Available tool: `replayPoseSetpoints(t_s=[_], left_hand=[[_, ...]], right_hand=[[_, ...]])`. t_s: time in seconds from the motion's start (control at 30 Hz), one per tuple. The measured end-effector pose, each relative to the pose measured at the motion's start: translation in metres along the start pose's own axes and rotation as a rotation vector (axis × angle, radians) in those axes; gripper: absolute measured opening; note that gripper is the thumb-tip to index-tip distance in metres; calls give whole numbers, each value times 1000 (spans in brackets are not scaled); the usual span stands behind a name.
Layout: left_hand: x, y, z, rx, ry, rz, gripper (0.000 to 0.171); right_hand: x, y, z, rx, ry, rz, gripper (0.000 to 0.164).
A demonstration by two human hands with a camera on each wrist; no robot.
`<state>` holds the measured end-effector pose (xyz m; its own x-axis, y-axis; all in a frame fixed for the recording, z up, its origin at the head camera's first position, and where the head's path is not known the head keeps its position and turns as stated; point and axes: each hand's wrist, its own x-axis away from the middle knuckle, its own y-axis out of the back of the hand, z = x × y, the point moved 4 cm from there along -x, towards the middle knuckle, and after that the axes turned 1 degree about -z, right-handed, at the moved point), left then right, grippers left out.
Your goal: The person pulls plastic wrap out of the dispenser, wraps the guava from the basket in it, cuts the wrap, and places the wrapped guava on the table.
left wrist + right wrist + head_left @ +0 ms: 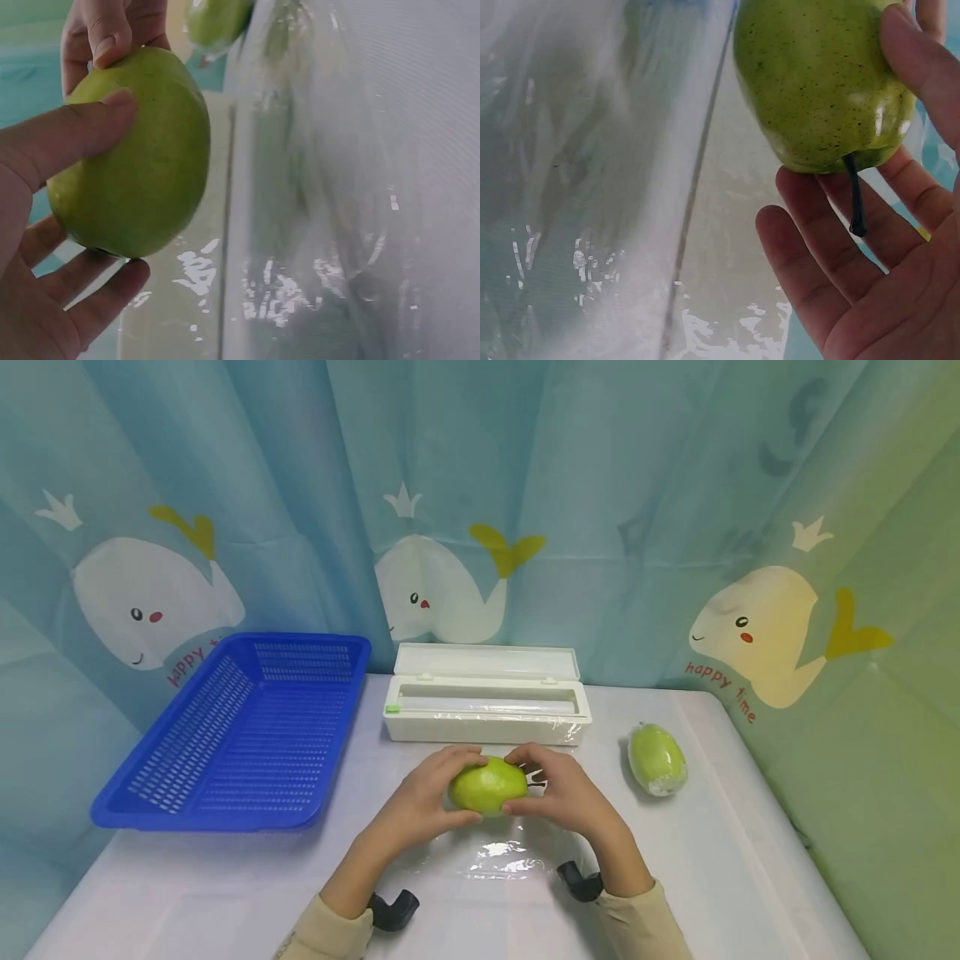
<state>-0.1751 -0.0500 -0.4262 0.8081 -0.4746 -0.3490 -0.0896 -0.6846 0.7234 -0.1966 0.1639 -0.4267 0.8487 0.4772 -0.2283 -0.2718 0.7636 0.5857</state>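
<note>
Both hands hold a green pear (489, 786) on its side, over a sheet of clear cling film (504, 858) on the table. My left hand (422, 800) grips its rounded end, thumb on the near side and fingers on the far side. My right hand (564, 789) pinches the stem end between thumb and fingers. The dark stem (855, 196) sticks out toward the right palm. Just behind stands a white cling film dispenser (487, 729) with its lid (487, 662) raised. Shiny film (277, 300) stretches out from it in the left wrist view.
A blue plastic basket (307, 814) with slotted walls stands on the left. On the right lies another green pear (656, 760) wrapped in film. A curtain printed with whales (442, 593) hangs along the back of the white table (750, 860).
</note>
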Motion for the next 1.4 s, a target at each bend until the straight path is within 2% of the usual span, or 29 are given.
replayPoseSetpoints(t_s=[0.17,0.4,0.67,0.9,1.1,1.4], left_hand=[[1,-5,4,-60,-2,19,71],[1,-15,6,-81,49,27,71],[1,-20,9,-81,73,32,71],[2,-25,11,-70,84,63,73],[2,-24,13,-50,108,80,82],[3,-22,14,-47,123,76,81]], right_hand=[[-1,-5,-4,32,-28,31,52],[-1,-10,-9,29,-82,41,53],[-2,-10,-15,49,-111,47,54],[-1,-10,-18,34,-96,58,60],[-1,-10,-23,43,-117,67,62],[-3,-11,-21,37,-69,50,62]])
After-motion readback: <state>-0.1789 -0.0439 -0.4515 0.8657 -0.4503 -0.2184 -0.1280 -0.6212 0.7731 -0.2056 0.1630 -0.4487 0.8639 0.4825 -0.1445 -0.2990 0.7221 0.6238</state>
